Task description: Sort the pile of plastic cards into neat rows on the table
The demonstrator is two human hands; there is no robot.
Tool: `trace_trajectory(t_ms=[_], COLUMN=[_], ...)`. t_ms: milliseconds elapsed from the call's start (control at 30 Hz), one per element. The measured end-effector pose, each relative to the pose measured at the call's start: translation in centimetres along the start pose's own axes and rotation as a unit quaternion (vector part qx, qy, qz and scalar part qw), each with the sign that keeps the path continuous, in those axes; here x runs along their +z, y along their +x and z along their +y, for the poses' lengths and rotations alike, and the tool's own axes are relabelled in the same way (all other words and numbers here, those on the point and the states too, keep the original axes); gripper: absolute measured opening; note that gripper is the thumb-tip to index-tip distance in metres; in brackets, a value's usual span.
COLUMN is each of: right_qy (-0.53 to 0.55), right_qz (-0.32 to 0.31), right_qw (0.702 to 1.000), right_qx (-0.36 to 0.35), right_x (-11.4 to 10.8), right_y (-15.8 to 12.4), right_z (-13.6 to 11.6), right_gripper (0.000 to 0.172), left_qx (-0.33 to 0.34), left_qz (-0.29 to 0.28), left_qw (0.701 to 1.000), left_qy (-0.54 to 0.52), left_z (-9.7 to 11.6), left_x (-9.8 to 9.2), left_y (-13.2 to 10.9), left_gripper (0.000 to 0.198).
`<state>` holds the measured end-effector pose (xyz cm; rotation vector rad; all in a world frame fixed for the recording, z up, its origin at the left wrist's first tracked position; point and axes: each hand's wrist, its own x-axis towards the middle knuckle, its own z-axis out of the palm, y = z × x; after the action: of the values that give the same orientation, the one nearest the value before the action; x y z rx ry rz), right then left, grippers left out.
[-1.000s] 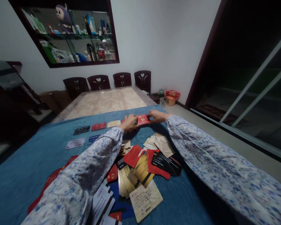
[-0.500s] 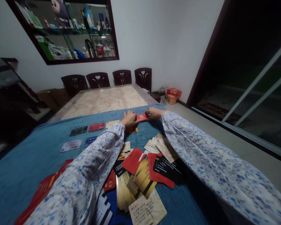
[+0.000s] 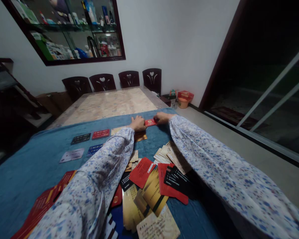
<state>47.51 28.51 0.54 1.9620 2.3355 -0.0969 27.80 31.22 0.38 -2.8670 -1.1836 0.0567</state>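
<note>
Near the far edge of the blue cloth (image 3: 47, 146), a red card (image 3: 150, 122) lies between my two hands. My left hand (image 3: 139, 124) has its fingers curled at the card's left end. On the right end, the fingers of my right hand (image 3: 161, 118) are closed over the card. An orange-gold card (image 3: 141, 136) shows partly under my left wrist. Left of it run a cream card (image 3: 116, 130), a dark red card (image 3: 101, 134) and a black card (image 3: 81, 138). Below these lie a blue card (image 3: 94, 150) and a silvery card (image 3: 71, 155).
A loose heap of red, gold, black and cream cards (image 3: 151, 196) covers the near part of the cloth. Dark red cards (image 3: 43, 205) fan out at left. Several chairs (image 3: 102, 82) line the table's far side, and a glass cabinet (image 3: 64, 28) is set in the wall.
The camera view has shifted slightly. Both hands stay at the red card, which now looks flatter on the cloth; my right hand's fingers have drawn in a little.
</note>
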Motion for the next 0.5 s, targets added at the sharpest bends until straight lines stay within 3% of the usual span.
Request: trace_trajectory(t_ms=[500], right_qy=[0.038], right_qz=[-0.009], right_qw=[0.999], right_qx=[-0.003], right_x=[-0.3], right_y=[-1.0], right_z=[-0.7], right_gripper=[0.034], left_qx=[-0.012], left_qz=[-0.021], left_qw=[1.0], left_qy=[0.01], left_z=[0.4], left_x=[-0.1], left_y=[0.6], left_gripper=[0.036])
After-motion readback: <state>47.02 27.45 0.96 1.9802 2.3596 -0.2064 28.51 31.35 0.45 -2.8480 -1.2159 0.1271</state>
